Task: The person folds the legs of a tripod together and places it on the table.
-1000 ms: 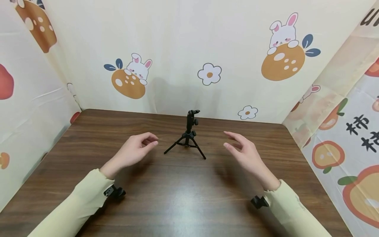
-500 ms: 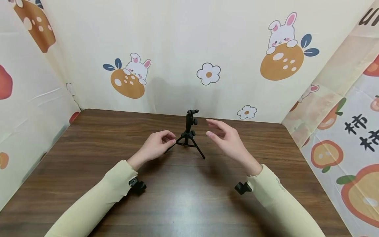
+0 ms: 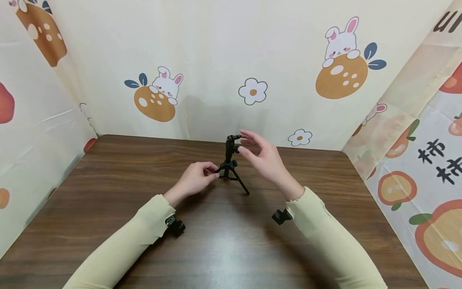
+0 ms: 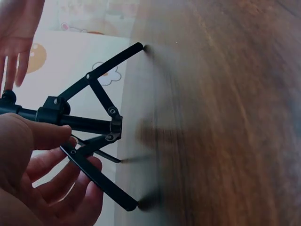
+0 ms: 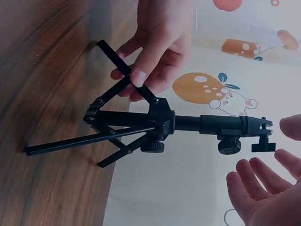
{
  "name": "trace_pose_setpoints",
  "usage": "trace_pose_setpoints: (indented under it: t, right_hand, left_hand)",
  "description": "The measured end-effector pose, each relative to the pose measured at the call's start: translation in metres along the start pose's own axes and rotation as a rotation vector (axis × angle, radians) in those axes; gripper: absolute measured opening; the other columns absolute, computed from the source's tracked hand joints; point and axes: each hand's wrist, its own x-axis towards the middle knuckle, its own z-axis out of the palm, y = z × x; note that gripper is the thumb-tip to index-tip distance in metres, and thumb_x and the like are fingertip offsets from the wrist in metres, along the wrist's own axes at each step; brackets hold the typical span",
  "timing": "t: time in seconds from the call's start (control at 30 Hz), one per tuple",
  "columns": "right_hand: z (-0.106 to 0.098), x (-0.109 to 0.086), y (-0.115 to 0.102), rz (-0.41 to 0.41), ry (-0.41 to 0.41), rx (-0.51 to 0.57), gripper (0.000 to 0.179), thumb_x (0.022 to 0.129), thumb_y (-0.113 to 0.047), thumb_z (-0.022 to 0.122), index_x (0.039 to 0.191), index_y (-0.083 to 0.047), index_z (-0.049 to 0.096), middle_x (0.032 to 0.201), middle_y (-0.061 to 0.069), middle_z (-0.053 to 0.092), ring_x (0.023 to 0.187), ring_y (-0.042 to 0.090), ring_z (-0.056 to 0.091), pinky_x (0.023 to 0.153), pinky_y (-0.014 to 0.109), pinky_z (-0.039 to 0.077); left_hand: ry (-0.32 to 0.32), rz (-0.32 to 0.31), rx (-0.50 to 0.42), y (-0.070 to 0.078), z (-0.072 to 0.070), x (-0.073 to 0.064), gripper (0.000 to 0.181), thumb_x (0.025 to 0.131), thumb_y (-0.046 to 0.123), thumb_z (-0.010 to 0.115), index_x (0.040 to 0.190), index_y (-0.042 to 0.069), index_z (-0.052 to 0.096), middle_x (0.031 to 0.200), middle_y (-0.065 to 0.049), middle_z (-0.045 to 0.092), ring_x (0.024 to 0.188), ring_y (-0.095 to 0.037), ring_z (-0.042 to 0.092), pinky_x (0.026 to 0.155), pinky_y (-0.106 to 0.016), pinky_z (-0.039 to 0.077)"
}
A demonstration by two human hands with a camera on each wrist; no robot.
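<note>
Black tripod, upright on the bench, and it wants a light, steady pinch: left hand has one leg between thumb and fingers, stem just beside them. Right hand's fingers, loosely spread, hold nothing; the head sits just off their tips, best met gently so the feet don't slide.

The left hand has come across from left of centre to the middle of the frame; a second ago it was apart from the black mini tripod, and now its thumb and fingers pinch one leg, covering most of it from the head view. The right hand has swung left and upward, its fingertips now just beside the top mount. Both pale sleeves have followed inward.
</note>
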Motion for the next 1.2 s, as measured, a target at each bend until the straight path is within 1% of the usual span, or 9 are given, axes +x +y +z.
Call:
trace_pose_setpoints:
  t: [0.13,0.23,0.33,0.47,0.63,0.73,0.8,0.97,1.2]
  right_hand:
    - [0.004,0.008,-0.003,-0.033,0.007,0.012,0.043,0.098,-0.020,0.065,0.140,-0.016,0.056,0.135,0.000,0.059,0.120,0.017,0.058,0.096,0.035,0.049]
    - [0.008,0.014,-0.005,-0.064,0.013,-0.020,0.039,0.098,-0.017,0.065,0.137,-0.015,0.060,0.131,0.000,0.061,0.117,0.015,0.059,0.092,0.032,0.051]
    - [0.011,0.018,-0.008,-0.091,0.020,-0.059,0.033,0.098,-0.015,0.066,0.131,-0.014,0.065,0.126,0.000,0.064,0.111,0.012,0.060,0.088,0.030,0.053]
    - [0.015,0.021,-0.010,-0.097,0.041,-0.076,0.026,0.096,-0.013,0.067,0.122,-0.012,0.070,0.117,0.000,0.067,0.102,0.012,0.063,0.085,0.030,0.054]
    - [0.021,0.023,-0.009,-0.095,0.084,-0.105,0.024,0.093,-0.013,0.072,0.117,-0.010,0.072,0.109,0.000,0.067,0.094,0.013,0.066,0.083,0.027,0.054]
    - [0.024,0.024,-0.011,-0.106,0.111,-0.148,0.022,0.091,-0.015,0.075,0.112,-0.010,0.072,0.104,0.000,0.067,0.089,0.013,0.067,0.082,0.026,0.054]
    - [0.025,0.024,-0.012,-0.110,0.125,-0.181,0.019,0.091,-0.016,0.075,0.109,-0.010,0.071,0.102,0.000,0.067,0.087,0.013,0.067,0.081,0.029,0.055]
    - [0.025,0.025,-0.017,-0.101,0.128,-0.220,0.015,0.093,-0.018,0.073,0.106,-0.010,0.070,0.100,0.001,0.067,0.085,0.016,0.068,0.080,0.037,0.056]
    - [0.025,0.025,-0.020,-0.086,0.128,-0.237,0.016,0.093,-0.018,0.073,0.106,-0.010,0.070,0.101,0.000,0.067,0.086,0.015,0.069,0.077,0.032,0.056]
  left_hand:
    - [0.020,0.004,0.051,0.002,0.002,0.001,0.018,0.094,0.021,0.070,0.107,0.010,0.075,0.093,0.001,0.072,0.084,-0.015,0.065,0.076,-0.039,0.051]
    - [0.035,0.003,0.082,0.003,0.003,0.001,0.016,0.094,0.023,0.069,0.105,0.012,0.076,0.093,0.002,0.072,0.084,-0.015,0.065,0.075,-0.040,0.051]
    - [0.040,-0.003,0.094,0.004,0.003,0.002,0.015,0.095,0.023,0.069,0.103,0.013,0.076,0.092,0.003,0.072,0.083,-0.015,0.065,0.074,-0.040,0.051]
    - [0.044,0.008,0.099,0.007,0.003,0.002,0.013,0.095,0.020,0.069,0.102,0.011,0.076,0.093,0.002,0.072,0.086,-0.017,0.067,0.075,-0.041,0.052]
    - [0.057,0.031,0.123,0.009,0.004,0.003,0.009,0.095,0.016,0.070,0.099,0.009,0.074,0.093,-0.001,0.070,0.084,-0.018,0.065,0.075,-0.041,0.051]
    - [0.060,0.042,0.137,0.011,0.004,0.003,0.005,0.094,0.014,0.070,0.096,0.010,0.072,0.094,-0.002,0.067,0.083,-0.018,0.061,0.075,-0.040,0.049]
    - [0.062,0.055,0.137,0.012,0.005,0.003,0.004,0.094,0.013,0.069,0.095,0.009,0.071,0.094,-0.003,0.065,0.083,-0.019,0.059,0.075,-0.039,0.048]
    - [0.069,0.083,0.112,0.013,0.006,0.003,0.004,0.095,0.010,0.068,0.095,0.006,0.068,0.095,-0.005,0.063,0.087,-0.021,0.060,0.078,-0.039,0.048]
    - [0.071,0.083,0.005,0.013,0.009,0.003,0.004,0.098,0.008,0.063,0.098,0.005,0.065,0.099,-0.006,0.063,0.092,-0.022,0.060,0.082,-0.040,0.048]
